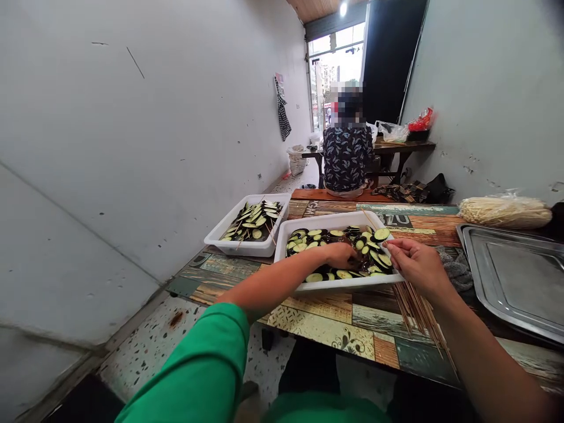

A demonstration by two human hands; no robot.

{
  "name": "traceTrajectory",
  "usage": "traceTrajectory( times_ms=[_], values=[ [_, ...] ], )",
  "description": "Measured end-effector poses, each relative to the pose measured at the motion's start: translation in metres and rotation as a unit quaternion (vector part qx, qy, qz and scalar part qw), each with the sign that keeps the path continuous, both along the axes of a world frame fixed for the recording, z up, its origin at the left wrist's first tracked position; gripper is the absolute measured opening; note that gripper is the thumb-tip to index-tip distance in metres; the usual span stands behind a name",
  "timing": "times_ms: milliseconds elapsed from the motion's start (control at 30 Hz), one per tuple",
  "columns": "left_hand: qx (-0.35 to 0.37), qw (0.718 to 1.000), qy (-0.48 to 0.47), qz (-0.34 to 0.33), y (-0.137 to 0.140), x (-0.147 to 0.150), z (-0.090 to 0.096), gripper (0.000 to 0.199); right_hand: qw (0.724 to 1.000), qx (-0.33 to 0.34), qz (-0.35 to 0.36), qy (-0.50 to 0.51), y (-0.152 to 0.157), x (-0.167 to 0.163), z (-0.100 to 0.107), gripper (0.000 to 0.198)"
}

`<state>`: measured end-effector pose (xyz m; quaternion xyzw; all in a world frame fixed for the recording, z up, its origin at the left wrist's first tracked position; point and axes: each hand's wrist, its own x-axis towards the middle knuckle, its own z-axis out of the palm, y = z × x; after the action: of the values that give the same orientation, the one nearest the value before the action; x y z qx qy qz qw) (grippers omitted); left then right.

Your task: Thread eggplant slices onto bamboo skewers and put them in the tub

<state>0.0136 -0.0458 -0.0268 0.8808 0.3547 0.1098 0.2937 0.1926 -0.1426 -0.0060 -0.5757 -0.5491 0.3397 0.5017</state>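
A white plastic tray (348, 284) in front of me holds dark liquid and many sliced eggplant rounds (336, 274) with dark skin. My left hand (341, 255) reaches down into it, its fingertips hidden among the slices. At the tray's right edge my right hand (414, 262) is closed in a pinch on a thin wooden skewer (372, 220), which slants up to the left. An eggplant slice (381, 234) sits at the skewer, close to my fingertips. Below my right hand, a bundle of bare skewers (418, 314) lies on the table.
A second white tray (240, 248) at the left holds skewered eggplant slices. Metal trays (520, 276), a grey cloth (458, 270) and a bagged bundle of pale sticks (504, 210) are on the right of the patterned table (317, 317). A person (348, 155) sits ahead, back turned.
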Motion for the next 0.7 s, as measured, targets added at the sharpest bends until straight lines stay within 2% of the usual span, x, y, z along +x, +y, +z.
traceTrajectory(
  times_ms=[100,167,200,267,333,400,467,567,633,700],
  values=[
    [-0.047,0.996,0.051,-0.053,0.006,-0.003,0.005,0.004,1.0,-0.003,0.001,-0.004,-0.001,0.0,0.002,0.042],
    [-0.088,0.996,0.003,0.003,0.013,-0.009,0.012,0.02,1.0,-0.007,0.001,-0.006,-0.001,0.0,0.003,0.041],
    [-0.136,0.989,-0.047,0.037,0.017,-0.012,0.015,0.029,1.0,-0.009,0.002,-0.007,-0.002,0.0,0.003,0.04],
    [-0.257,0.946,-0.168,0.099,0.025,-0.018,0.021,0.044,1.0,-0.014,0.0,-0.01,-0.002,-0.001,0.004,0.04],
    [-0.364,0.881,-0.266,0.141,0.03,-0.023,0.025,0.051,1.0,-0.017,0.003,-0.021,-0.002,-0.001,0.004,0.04],
    [-0.433,0.83,-0.308,0.17,0.034,-0.028,0.028,0.051,0.999,-0.019,0.014,-0.033,-0.002,0.0,0.004,0.041],
    [-0.493,0.79,-0.303,0.201,0.035,-0.03,0.032,0.049,0.999,-0.017,0.024,-0.045,-0.002,0.0,0.004,0.042],
    [-0.557,0.732,-0.303,0.248,0.033,-0.031,0.037,0.034,0.998,-0.011,0.028,-0.061,-0.003,0.0,0.006,0.041],
    [-0.572,0.708,-0.325,0.257,0.031,-0.031,0.039,0.016,0.997,-0.013,0.031,-0.064,-0.005,0.0,0.007,0.042],
    [-0.568,0.702,-0.344,0.258,0.03,-0.03,0.039,0.027,0.997,-0.019,0.038,-0.061,-0.005,-0.001,0.009,0.044]
  ],
)
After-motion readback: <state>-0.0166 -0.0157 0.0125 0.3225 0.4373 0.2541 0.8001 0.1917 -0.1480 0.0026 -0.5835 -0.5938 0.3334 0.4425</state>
